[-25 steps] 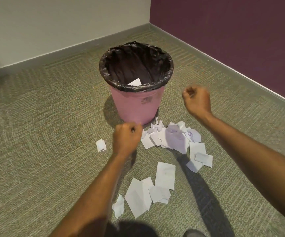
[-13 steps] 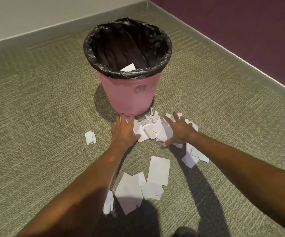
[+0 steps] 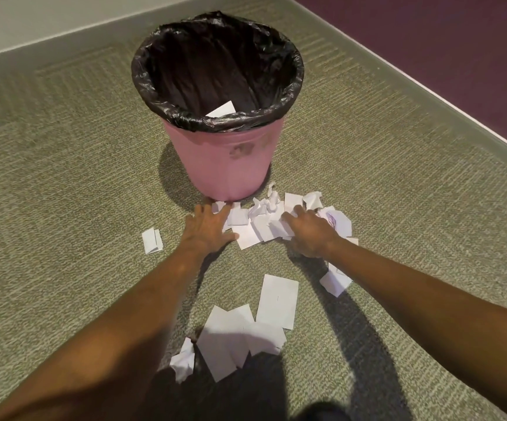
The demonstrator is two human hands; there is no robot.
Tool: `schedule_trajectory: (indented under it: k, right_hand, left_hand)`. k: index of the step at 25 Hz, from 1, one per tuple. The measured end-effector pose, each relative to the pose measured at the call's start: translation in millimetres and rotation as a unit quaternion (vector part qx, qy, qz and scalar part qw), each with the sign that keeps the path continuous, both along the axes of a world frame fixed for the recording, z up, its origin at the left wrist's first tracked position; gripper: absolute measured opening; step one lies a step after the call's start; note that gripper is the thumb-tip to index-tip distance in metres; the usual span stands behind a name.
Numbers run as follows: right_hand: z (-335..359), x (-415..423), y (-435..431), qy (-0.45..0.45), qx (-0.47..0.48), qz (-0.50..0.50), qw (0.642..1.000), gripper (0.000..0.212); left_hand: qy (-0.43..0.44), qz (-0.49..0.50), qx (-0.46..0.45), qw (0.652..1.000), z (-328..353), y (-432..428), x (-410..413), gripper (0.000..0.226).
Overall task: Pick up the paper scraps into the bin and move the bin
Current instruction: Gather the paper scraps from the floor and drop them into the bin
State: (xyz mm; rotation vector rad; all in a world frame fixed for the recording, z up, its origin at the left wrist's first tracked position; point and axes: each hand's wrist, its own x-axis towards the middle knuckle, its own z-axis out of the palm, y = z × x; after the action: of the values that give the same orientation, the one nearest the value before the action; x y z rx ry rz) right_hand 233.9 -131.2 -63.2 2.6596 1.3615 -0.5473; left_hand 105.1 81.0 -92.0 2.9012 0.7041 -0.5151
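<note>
A pink bin [image 3: 231, 165] with a black liner stands on the carpet; one white scrap [image 3: 222, 110] shows inside it. Just in front of its base lies a pile of white paper scraps [image 3: 261, 223]. My left hand [image 3: 208, 229] lies flat, fingers spread, on the pile's left edge. My right hand [image 3: 308, 235] presses on the pile's right side, fingers curling over the scraps. More scraps lie nearer me: a flat sheet [image 3: 278, 300], overlapping pieces [image 3: 231, 341], a crumpled bit [image 3: 182, 361], a folded piece [image 3: 152, 240] to the left, and one [image 3: 334, 281] under my right forearm.
Green-grey carpet covers the floor. A pale wall with skirting [image 3: 48, 41] runs behind the bin, and a dark purple wall [image 3: 443, 56] runs along the right, meeting in the corner beyond the bin. My shadow falls over the nearest scraps.
Both fists came down from in front of the bin and opened onto the scrap pile; since half a second ago the right fingers curl tighter over the paper. The view moved closer.
</note>
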Motion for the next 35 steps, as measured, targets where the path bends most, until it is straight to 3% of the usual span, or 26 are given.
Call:
schedule_trajectory:
  k: [7,11,16,20,25,28,32,35]
  right_hand:
    - [3,-13,-6,-0.034,0.014,0.057,0.998,0.025]
    - [1,-20,-10,-0.021,0.026,0.069,0.997,0.024]
    - [4,-35,-18,0.032,0.053,0.037,0.997,0.031]
    - [28,-36,-19,0.050,0.106,0.003,0.993,0.030]
    - [74,-37,-8,0.087,0.166,-0.080,0.979,0.015]
    - [112,-39,-5,0.059,0.214,-0.064,0.973,0.009]
    - [181,-45,6,0.099,0.321,-0.067,0.940,0.010]
    - [229,-38,15,0.170,0.379,-0.120,0.902,0.018]
  left_hand:
    - [-0.063,-0.053,-0.001,0.997,17,-5,5,0.043]
    - [-0.076,-0.086,-0.021,0.993,22,-11,-1,0.016]
    - [-0.056,-0.131,0.013,0.990,23,-20,-8,0.020]
    - [-0.090,-0.136,0.021,0.986,34,-32,-21,0.017]
    - [-0.207,-0.079,-0.038,0.974,72,-49,-35,0.012]
    - [-0.276,-0.062,-0.053,0.958,105,-55,-46,0.013]
    - [-0.384,-0.034,-0.056,0.921,160,-59,-61,0.018]
    - [-0.486,-0.047,-0.019,0.872,201,-67,-65,0.016]
